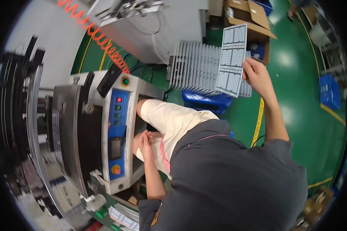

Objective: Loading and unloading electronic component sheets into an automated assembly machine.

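Note:
My right hand [255, 73] is raised out to the right and grips the edge of a flat grey panel of small circuit boards [232, 61], held upright over a rack of similar grey panels [196, 67]. My left hand [145, 141] rests low on my cream-trousered knee [169, 119], next to the opening of a grey machine [104, 127]. Its fingers are loosely spread and nothing shows in it. My dark grey shirt [227, 181] fills the lower middle of the view.
The machine carries a blue control strip [117, 131] with coloured buttons, a small screen and a red stop button. An orange coiled hose [100, 38] hangs above. The rack stands on a blue stool [206, 101]. An open cardboard box [254, 23] and a blue crate [329, 90] stand on the green floor.

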{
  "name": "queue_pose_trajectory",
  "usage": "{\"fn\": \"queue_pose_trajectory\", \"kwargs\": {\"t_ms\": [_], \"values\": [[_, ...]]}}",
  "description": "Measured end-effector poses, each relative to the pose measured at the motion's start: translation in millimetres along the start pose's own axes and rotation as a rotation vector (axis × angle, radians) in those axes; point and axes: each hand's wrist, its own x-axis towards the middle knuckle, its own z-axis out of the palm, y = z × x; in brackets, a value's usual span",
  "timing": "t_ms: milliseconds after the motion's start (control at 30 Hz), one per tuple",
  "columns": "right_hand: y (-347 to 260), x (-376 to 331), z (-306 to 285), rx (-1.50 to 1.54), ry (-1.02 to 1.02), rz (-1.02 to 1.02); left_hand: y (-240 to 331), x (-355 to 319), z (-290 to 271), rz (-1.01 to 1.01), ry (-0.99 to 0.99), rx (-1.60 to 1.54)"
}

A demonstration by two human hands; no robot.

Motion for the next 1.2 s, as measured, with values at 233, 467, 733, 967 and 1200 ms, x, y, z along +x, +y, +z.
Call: {"fn": "queue_pose_trajectory", "kwargs": {"t_ms": [233,467,733,967,1200], "values": [[121.5,28.9,15.4,-0.359,0.056,0.133,-27.3,21.9,12.7,-0.089,-0.037,0.108],[168.0,49.5,77.9,-0.376,-0.042,0.207,-42.8,29.2,1.1,-0.168,-0.147,0.219],[153.5,62.7,79.4,-0.338,-0.014,0.238,-52.5,44.3,-9.7,-0.222,-0.201,0.282],[147.1,51.4,73.3,-0.313,-0.033,0.249,-42.2,39.2,19.4,-0.319,-0.200,0.516],[143.0,41.7,22.7,-0.195,0.280,0.035,-45.8,41.5,27.5,-0.374,-0.229,0.801]]}}
